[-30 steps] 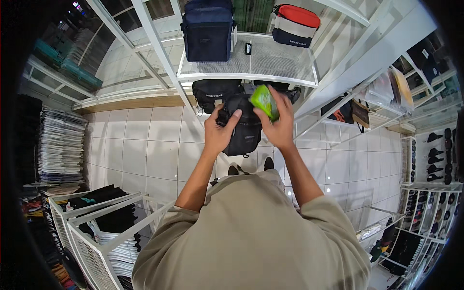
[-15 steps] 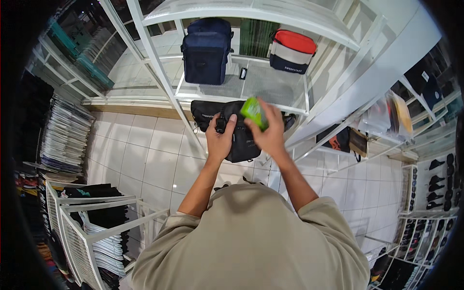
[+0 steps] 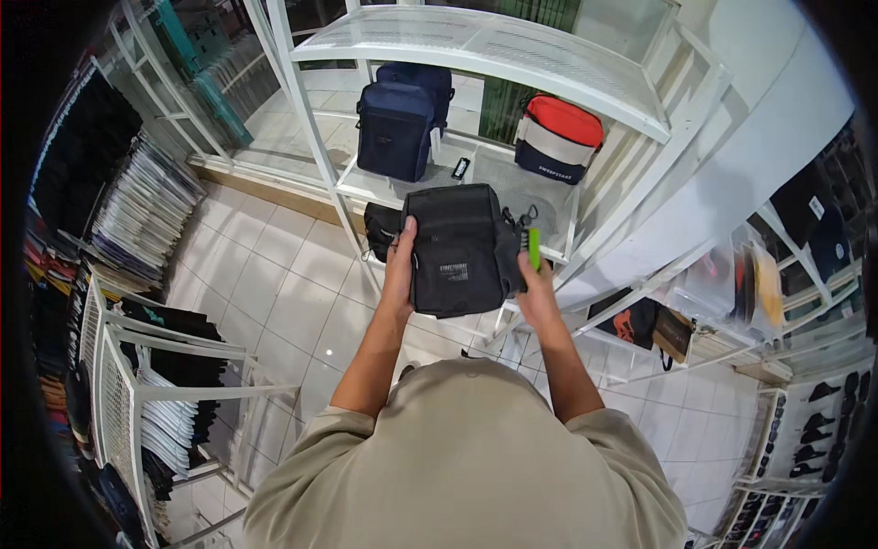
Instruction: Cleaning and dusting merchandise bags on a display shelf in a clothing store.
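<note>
I hold a black shoulder bag [image 3: 455, 252] upright in front of the white shelf unit, its front pocket with a small printed patch facing me. My left hand [image 3: 399, 265] is closed on the bag's left side, thumb on the front. At the other side my right hand [image 3: 535, 285] is closed round a small bright green object [image 3: 534, 248], seen edge-on, and also steadies the bag's right edge. What kind of thing the green object is, I cannot make out. Black strap parts with a clip [image 3: 526, 216] stick out by the right hand. More black fabric [image 3: 382, 225] shows behind the bag's left side.
On the white shelf [image 3: 476, 157] beyond stand a navy backpack [image 3: 396, 133] and a red, white and navy bag [image 3: 560, 139], with a small black tag [image 3: 461, 168] between them. A clothes rack [image 3: 174, 398] stands left. Packaged goods [image 3: 722, 279] hang right.
The black bag has come up and turned so its front faces me. My right hand has lowered from above it to its right edge, and the green object now shows edge-on.
</note>
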A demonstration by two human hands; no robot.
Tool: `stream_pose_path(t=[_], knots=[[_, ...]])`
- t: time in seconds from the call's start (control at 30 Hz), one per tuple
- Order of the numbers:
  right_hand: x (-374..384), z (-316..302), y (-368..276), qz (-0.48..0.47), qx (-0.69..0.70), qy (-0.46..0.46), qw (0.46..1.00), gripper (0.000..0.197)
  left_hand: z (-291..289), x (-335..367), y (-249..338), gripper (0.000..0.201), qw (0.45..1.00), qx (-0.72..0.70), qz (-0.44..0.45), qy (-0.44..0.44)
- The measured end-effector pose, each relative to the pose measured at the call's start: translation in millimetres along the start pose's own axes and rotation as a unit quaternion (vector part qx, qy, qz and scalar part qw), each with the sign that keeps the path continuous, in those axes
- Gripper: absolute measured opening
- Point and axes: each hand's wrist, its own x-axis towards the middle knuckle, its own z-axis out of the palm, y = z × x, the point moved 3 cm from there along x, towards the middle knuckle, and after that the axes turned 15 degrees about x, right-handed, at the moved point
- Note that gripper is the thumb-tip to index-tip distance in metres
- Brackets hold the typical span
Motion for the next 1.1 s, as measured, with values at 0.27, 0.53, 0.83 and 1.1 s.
stream_pose_path(t=[0.27, 0.53, 0.83, 1.1], knots=[[-16, 17, -29, 0.062, 0.025, -0.095, 0.993, 0.049, 13, -10, -35, 0.040, 0.942, 0.274, 0.145, 0.130], [-40, 69, -52, -0.078, -0.202, -0.160, 0.963, 0.074, 49, -53, -45, 0.091, 0.938, 0.294, 0.151, 0.105], [-61, 71, -59, -0.068, -0.234, -0.171, 0.955, 0.076, 50, -72, -45, 0.126, 0.970, 0.140, 0.166, -0.105], [-55, 60, -69, -0.070, -0.250, -0.194, 0.946, 0.040, 60, -76, -50, 0.105, 0.996, 0.024, 0.062, -0.063]])
